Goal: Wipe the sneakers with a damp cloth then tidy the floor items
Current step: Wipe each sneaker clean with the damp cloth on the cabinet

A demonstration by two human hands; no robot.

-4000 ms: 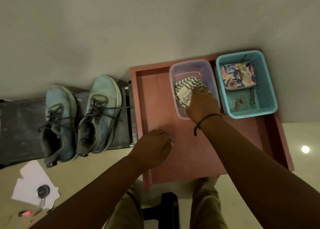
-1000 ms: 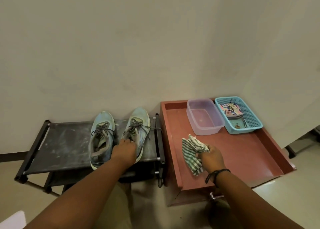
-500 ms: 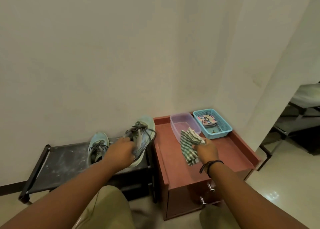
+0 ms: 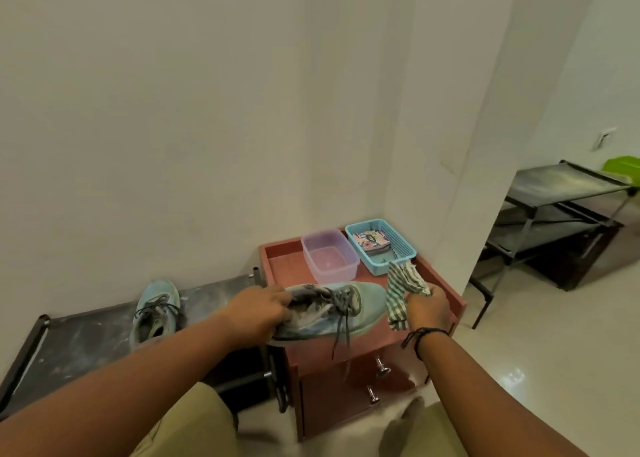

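Left hand (image 4: pixel 258 309) grips one sneaker (image 4: pixel 332 309) by its heel opening, held in the air over the red desk (image 4: pixel 446 292), toe pointing right. Right hand (image 4: pixel 427 306) clutches the striped cloth (image 4: pixel 401 288) just beside the toe. Second sneaker (image 4: pixel 156 309) sits on the black shoe rack (image 4: pixel 86 332).

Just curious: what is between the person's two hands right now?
In the head view, a teal sneaker, gripped at its heel end by the left hand, spans towards the right hand, which holds a striped cloth.

No readable text anywhere.
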